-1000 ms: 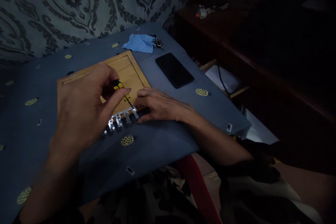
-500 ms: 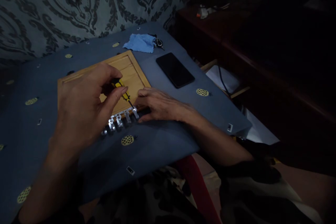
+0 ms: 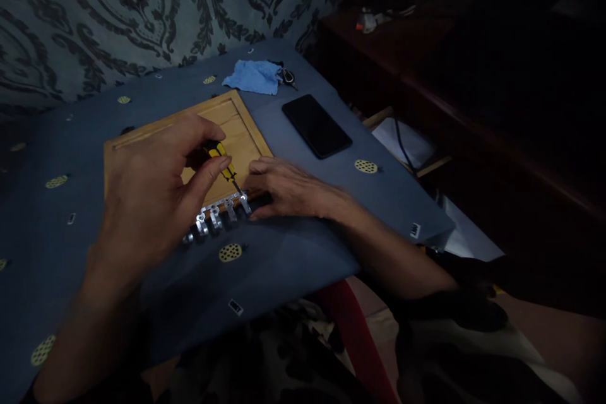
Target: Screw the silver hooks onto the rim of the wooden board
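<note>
My left hand [image 3: 151,183] is closed on a small screwdriver [image 3: 223,163] with a yellow and black handle, held between thumb and fingers. The screwdriver's tip meets the right end of a metal hook strip [image 3: 216,217], which lies along the near edge of a wooden board [image 3: 246,129]. Several shiny hooks stick out from the strip toward me. My right hand [image 3: 288,188] grips the board's near right corner, beside the last hook, its fingers bent over the edge. Part of the board is hidden under my left hand.
A black phone [image 3: 316,126] lies right of the board on the blue tablecloth [image 3: 293,252]. Behind are a blue cloth [image 3: 253,77] and keys [image 3: 288,77]. A patterned wall [image 3: 142,6] borders the back; a dark red cabinet [image 3: 379,53] stands at the right.
My left fingers and the screwdriver's handle have shifted very slightly to the right. The tip is still at the same hook, and my right hand has stayed on the corner.
</note>
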Demonstrator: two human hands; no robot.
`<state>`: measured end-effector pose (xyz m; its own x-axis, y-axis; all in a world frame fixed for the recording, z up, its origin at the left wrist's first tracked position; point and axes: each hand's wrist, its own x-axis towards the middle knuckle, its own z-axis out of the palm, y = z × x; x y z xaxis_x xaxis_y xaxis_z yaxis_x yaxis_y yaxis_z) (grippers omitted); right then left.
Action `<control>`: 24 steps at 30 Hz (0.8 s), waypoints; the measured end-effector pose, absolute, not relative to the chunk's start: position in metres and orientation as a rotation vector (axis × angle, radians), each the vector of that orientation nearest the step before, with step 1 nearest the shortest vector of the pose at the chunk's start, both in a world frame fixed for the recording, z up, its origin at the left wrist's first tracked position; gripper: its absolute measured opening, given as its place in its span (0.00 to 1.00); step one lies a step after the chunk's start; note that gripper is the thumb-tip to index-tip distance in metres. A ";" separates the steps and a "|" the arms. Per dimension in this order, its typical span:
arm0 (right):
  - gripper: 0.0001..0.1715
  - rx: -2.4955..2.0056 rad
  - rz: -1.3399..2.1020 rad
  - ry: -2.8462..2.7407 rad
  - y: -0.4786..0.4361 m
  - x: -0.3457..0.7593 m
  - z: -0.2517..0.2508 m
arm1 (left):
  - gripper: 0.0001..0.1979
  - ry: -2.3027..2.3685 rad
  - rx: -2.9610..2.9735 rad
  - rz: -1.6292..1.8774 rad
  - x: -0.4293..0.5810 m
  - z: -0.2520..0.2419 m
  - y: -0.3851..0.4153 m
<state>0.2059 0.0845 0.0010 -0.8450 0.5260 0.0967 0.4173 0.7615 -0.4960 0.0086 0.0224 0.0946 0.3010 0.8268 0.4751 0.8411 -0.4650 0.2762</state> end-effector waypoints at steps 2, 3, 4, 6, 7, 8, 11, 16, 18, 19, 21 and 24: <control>0.22 -0.741 0.693 -2.727 0.085 0.206 0.001 | 0.09 -1.652 -2.507 -0.850 0.009 0.096 0.021; 0.22 -0.738 0.697 -2.725 0.085 0.206 0.000 | 0.09 -1.661 -2.504 -0.839 0.009 0.096 0.021; 0.22 -0.735 0.700 -2.722 0.085 0.206 0.000 | 0.09 -1.662 -2.503 -0.836 0.009 0.097 0.020; 0.22 -0.734 0.699 -2.718 0.084 0.206 0.000 | 0.09 -1.646 -2.511 -0.844 0.009 0.097 0.020; 0.22 -0.734 0.699 -2.718 0.085 0.206 0.000 | 0.10 -1.640 -2.517 -0.846 0.009 0.097 0.020; 0.21 -0.736 0.699 -2.717 0.085 0.206 0.000 | 0.10 -1.633 -2.523 -0.848 0.009 0.097 0.021; 0.21 -0.732 0.702 -2.708 0.084 0.206 0.001 | 0.10 -1.617 -2.527 -0.852 0.009 0.097 0.021; 0.21 -0.734 0.721 -2.709 0.084 0.207 0.002 | 0.10 -1.601 -2.520 -0.844 0.009 0.097 0.022; 0.21 -0.747 0.724 -2.713 0.084 0.206 0.002 | 0.09 -1.598 -2.522 -0.845 0.009 0.097 0.022; 0.21 -0.752 0.725 -2.716 0.084 0.206 0.003 | 0.09 -1.599 -2.523 -0.847 0.008 0.097 0.023; 0.21 -0.755 0.729 -2.720 0.084 0.206 0.003 | 0.10 -1.611 -2.525 -0.855 0.008 0.097 0.023; 0.20 -0.748 0.743 -2.712 0.084 0.206 0.003 | 0.10 -1.635 -2.527 -0.874 0.008 0.097 0.023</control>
